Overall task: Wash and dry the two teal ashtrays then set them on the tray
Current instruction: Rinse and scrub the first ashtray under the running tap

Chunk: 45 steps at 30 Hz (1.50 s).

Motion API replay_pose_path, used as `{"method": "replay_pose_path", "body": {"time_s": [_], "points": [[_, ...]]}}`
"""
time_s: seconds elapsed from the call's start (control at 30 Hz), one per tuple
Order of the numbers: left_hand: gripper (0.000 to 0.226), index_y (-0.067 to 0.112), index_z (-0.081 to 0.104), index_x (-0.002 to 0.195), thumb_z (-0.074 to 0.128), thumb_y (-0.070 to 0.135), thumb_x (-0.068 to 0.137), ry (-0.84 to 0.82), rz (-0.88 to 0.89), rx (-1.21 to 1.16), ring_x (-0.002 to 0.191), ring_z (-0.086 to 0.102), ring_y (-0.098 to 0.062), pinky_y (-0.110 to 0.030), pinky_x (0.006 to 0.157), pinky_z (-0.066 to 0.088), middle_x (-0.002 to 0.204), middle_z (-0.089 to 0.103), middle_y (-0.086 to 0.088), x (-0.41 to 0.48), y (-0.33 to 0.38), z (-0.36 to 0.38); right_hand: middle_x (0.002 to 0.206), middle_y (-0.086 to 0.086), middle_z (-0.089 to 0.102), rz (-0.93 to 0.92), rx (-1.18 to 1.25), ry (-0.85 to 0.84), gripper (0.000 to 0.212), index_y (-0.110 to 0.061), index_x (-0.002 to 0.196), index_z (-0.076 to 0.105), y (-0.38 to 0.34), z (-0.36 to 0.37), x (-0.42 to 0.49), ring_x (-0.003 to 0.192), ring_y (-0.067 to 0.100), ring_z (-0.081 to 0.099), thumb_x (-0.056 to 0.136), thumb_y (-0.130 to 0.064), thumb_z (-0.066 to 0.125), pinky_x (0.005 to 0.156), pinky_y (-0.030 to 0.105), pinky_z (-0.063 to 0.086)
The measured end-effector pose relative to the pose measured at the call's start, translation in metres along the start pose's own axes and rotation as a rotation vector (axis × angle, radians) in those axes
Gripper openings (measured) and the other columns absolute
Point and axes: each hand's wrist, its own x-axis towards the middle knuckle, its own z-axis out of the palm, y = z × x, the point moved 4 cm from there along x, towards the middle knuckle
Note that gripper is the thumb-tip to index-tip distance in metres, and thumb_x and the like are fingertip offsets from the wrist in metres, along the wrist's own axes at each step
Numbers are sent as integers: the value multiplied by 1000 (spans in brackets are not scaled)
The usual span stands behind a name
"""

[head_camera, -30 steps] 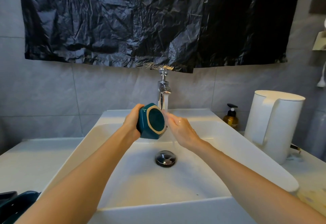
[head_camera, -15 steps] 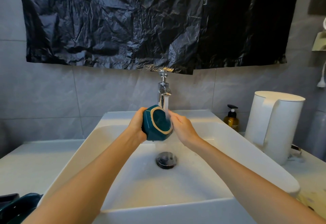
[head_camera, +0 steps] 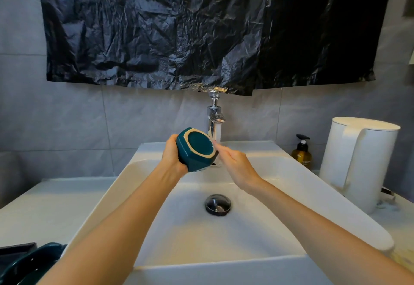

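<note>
A teal ashtray (head_camera: 197, 149) is held over the white sink (head_camera: 156, 206), its tan-ringed underside turned toward me. My left hand (head_camera: 172, 157) grips it from the left side. My right hand (head_camera: 235, 166) touches its right edge with its fingers, right under the water running from the chrome tap (head_camera: 214, 118). A second teal ashtray (head_camera: 31, 264) shows partly at the bottom left corner, beside a dark tray edge (head_camera: 15, 247).
A round black drain plug (head_camera: 218, 204) sits in the basin. On the right counter stand a white kettle (head_camera: 358, 161) and an amber pump bottle (head_camera: 302, 153). Crumpled black plastic sheet (head_camera: 201, 29) hangs on the grey tiled wall above the tap.
The ashtray has moved right under the water stream and tilted, its underside turning more upward toward me. My right hand followed against its right edge.
</note>
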Motion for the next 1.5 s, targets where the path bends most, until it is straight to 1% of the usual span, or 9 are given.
{"method": "replay_pose_path", "body": {"time_s": [0.1,0.2,0.27,0.33,0.5,0.73,1.1,1.37,1.5], "points": [[22,18,63,89,50,35,87,26,1,-32,91,62,-27,-45,76,53,90,68,-6,1,-2,0,128,-17,50,-17,-15,-16,40,-23,141,45,-3,-3,-6,118,1,44,105,-30,30,93,14,34],[22,18,63,88,46,33,90,26,0,-23,86,60,-26,-43,72,51,90,66,-7,-4,-5,5,119,-4,62,47,77,16,43,-17,130,58,-10,4,1,111,12,55,104,-37,31,95,26,43],[21,17,62,87,45,30,91,32,0,-33,83,59,-25,-44,75,51,88,65,-6,-6,-4,7,110,-6,65,74,130,5,40,-19,123,61,-10,6,2,103,7,58,104,-36,31,86,18,46],[19,16,62,88,46,25,91,48,4,-74,85,60,-27,-47,82,50,91,65,-8,-3,-1,8,108,-15,59,83,137,-31,33,-24,123,57,-7,5,-3,102,-1,55,105,-32,30,83,13,39],[32,12,58,119,45,21,91,139,29,-197,105,59,-36,-56,76,50,115,63,-15,7,4,-1,153,-6,29,46,57,-121,47,-17,152,24,-3,15,-12,140,7,26,105,-18,29,106,15,18],[23,12,56,111,46,24,94,177,63,-190,89,60,-32,-56,70,48,100,64,-14,7,4,0,154,-6,26,84,59,-142,48,-22,153,15,-4,19,-11,134,3,25,106,-21,25,104,16,16],[33,8,50,109,44,38,99,164,34,-146,99,56,-32,-50,79,47,106,57,-16,7,2,11,158,-18,-11,-157,-299,-265,60,-26,153,-7,-12,21,-26,141,-7,-3,103,-13,23,108,9,6],[45,9,51,124,45,44,97,136,-53,-90,113,55,-34,-56,100,42,123,59,-14,17,-7,8,158,-6,19,18,-191,-251,52,-29,153,6,4,8,-24,143,12,20,105,-20,22,106,19,17],[47,8,51,127,42,45,98,132,-71,-105,117,54,-34,-54,101,42,127,57,-15,21,-9,5,161,-8,0,-32,-217,-255,56,-26,154,-3,0,24,-26,147,10,6,104,-19,22,108,17,8]]}}
